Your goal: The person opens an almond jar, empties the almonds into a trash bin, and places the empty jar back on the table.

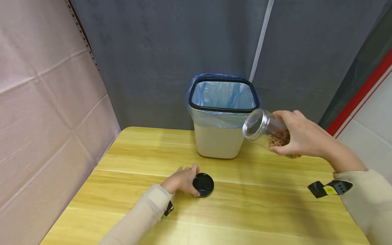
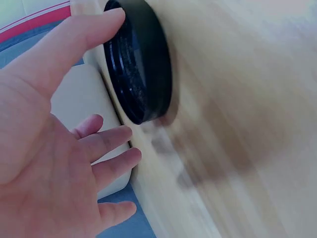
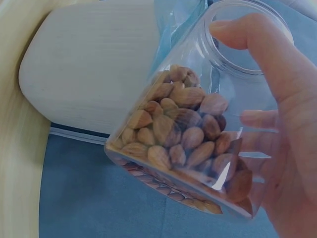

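Observation:
My right hand (image 1: 306, 134) grips a clear plastic jar (image 1: 267, 124) partly filled with almonds (image 3: 183, 129). The jar is lidless and tilted, its mouth pointing left beside the bin's right front corner. In the right wrist view the almonds lie piled toward the jar's bottom and lower side. My left hand (image 1: 183, 180) is low over the table beside a round black lid (image 1: 203, 184), which lies with its hollow inside facing up. In the left wrist view the thumb overlaps the lid's rim, while the other fingers are spread loosely, away from it.
A white trash bin (image 1: 217, 141) with a black rim and a blue bag liner (image 1: 223, 93) stands at the table's back. The wooden table (image 1: 137, 153) ends at a grey curtain (image 1: 171, 51). Pale pink cloth (image 1: 46, 119) hangs at the left.

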`<state>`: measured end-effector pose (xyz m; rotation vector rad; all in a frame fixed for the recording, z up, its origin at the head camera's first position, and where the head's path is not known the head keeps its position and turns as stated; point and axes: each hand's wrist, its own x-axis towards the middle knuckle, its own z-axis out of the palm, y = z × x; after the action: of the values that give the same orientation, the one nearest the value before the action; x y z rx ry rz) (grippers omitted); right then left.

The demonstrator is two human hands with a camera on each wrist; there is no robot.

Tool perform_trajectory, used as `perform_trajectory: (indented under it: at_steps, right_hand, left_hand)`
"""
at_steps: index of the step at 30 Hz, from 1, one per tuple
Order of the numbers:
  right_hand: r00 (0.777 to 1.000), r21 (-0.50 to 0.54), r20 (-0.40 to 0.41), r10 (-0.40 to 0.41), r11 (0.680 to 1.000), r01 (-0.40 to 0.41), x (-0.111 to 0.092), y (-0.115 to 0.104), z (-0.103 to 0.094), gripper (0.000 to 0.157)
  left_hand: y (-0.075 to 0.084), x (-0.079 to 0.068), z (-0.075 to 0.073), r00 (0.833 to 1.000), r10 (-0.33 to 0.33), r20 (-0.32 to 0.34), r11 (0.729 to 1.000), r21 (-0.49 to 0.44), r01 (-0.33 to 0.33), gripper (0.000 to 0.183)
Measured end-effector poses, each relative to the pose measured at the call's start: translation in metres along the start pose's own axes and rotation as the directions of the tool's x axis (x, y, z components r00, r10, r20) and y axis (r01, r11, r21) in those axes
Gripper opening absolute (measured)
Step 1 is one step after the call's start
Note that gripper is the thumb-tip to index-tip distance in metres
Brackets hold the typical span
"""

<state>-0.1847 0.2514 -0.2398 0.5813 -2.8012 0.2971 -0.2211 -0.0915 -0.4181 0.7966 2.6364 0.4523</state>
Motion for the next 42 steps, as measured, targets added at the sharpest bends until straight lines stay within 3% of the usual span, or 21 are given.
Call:
perform_trajectory:
  at_steps: [8,14,20,25,36,42]
  right_hand:
    - [1.000,-0.007,-0.003,-0.003,1.000,0.003,0.001,0.002,-0.005,0.088]
    - [1.000,-0.012,-0.008,-0.005,1.000,0.005,0.005,0.003,-0.010,0.088]
    - [1.000,-0.017,-0.013,0.001,1.000,-0.002,0.006,0.005,-0.016,0.089]
    - [1.000,-0.019,-0.013,-0.001,1.000,0.000,0.008,0.007,-0.019,0.090]
    - [1.000,-0.024,-0.011,0.005,1.000,-0.005,0.013,0.010,-0.030,0.090]
    - [1.000,-0.022,-0.015,-0.002,1.000,0.002,0.017,0.015,-0.034,0.088]
  left_hand:
    - [-0.002,0.003,-0.016,0.999,0.017,-0.039,0.998,-0.053,-0.019,0.074]
    - [-0.002,0.005,-0.034,0.990,0.053,-0.134,0.997,-0.054,-0.061,0.072]
    - [-0.002,0.007,-0.058,0.966,0.093,-0.241,0.994,-0.034,-0.104,0.068]
    - [-0.001,0.008,-0.080,0.937,0.108,-0.331,0.989,-0.059,-0.135,0.065]
    - [0.000,0.003,-0.129,0.889,0.081,-0.451,0.969,-0.174,-0.177,0.060]
    - [0.003,0.003,-0.152,0.863,0.084,-0.497,0.960,-0.192,-0.205,0.059]
